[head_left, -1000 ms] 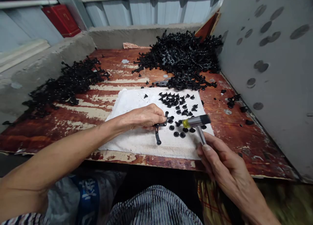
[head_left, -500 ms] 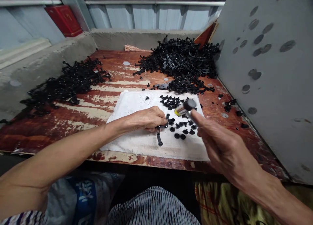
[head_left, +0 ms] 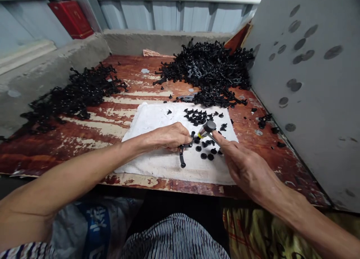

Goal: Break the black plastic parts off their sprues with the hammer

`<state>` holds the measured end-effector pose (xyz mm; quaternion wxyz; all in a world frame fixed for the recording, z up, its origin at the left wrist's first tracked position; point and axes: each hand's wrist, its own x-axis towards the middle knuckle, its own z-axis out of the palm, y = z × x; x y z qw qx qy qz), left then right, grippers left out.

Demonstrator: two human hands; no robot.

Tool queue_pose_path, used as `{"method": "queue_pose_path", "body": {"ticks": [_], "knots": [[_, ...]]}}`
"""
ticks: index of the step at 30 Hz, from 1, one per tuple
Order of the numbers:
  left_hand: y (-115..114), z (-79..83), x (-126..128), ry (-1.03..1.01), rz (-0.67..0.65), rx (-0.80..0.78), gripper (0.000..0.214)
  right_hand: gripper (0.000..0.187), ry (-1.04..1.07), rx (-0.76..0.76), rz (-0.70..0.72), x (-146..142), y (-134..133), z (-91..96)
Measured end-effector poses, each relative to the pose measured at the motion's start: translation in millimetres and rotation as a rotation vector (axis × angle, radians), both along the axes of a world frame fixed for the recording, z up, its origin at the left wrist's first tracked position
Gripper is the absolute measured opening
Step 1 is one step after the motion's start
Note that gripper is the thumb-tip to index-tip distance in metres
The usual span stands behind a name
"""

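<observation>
My left hand (head_left: 176, 136) is closed on a black bracket-like part (head_left: 182, 156), whose thin arms stick out from under the fingers over the white cloth (head_left: 157, 163). In my right hand (head_left: 246, 159) is a small mallet (head_left: 207, 128) with a black face, a metal middle and a yellow face. Its yellow end points down beside the bracket-like part; whether they touch I cannot tell. Small black round-headed pieces (head_left: 206, 156) lie loose on the cloth close to the mallet, and more form a cluster (head_left: 197, 116) behind it. The palm hides most of the mallet's handle.
A large heap of black parts (head_left: 210, 68) stands at the back right, and a smaller heap (head_left: 75, 92) lies at the left. A grey panel (head_left: 306, 101) bounds the right side. A red box (head_left: 71, 20) rests on the left ledge. Loose pieces (head_left: 264, 120) lie near the panel.
My right hand has brought the mallet down and to the left, nearer the bracket-like part. The left hand keeps its hold in almost the same place.
</observation>
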<state>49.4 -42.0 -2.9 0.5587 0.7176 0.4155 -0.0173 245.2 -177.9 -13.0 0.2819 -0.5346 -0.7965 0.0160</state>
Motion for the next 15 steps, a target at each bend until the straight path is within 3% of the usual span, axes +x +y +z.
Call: {"method": "queue_pose_path", "body": {"ticks": [4,9,15], "knots": [[-1,-1.6,0,-0.059,-0.007,-0.014,0.030,0.061,0.088,0.029,-0.109,0,-1,-1.1],[-2,-3.0,0,-0.054,0.027,-0.023,0.027,0.055,-0.039,-0.088,-0.090,2,5,-6.0],[-5,3.6,-4,-0.065,-0.017,0.008,0.027,0.034,0.193,-0.170,-0.102,-5,16,9.7]]}}
